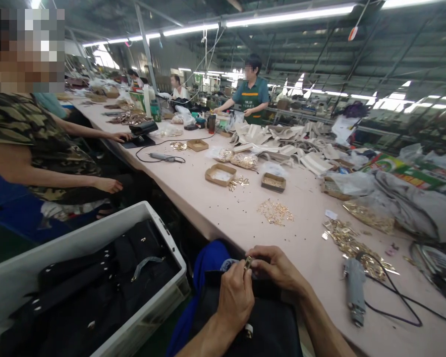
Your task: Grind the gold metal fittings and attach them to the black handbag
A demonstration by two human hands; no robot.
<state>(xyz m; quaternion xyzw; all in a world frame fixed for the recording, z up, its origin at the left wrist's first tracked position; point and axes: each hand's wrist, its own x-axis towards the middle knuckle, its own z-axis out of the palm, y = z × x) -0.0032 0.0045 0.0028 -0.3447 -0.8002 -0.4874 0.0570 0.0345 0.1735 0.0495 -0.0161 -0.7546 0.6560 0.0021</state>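
My left hand (pixel 236 292) and my right hand (pixel 280 267) meet above a black bag (pixel 271 322) that lies on my lap. Between their fingertips they pinch a small gold metal fitting (pixel 248 263); its exact kind is too small to make out. Both hands are closed on it, at the upper edge of the bag. Another small gold metal piece (pixel 249 331) sits on the bag's front, below my left hand. Part of the bag is hidden behind my hands and forearms.
A pale crate (pixel 148 210) of black bags stands at my left. On the pink table (pixel 193 198) lie small screws (pixel 275 212), gold fittings (pixel 357 245), cardboard boxes (pixel 220 175) and a corded grey electric screwdriver (pixel 355 292). A co-worker in camouflage (pixel 7 139) sits at the left.
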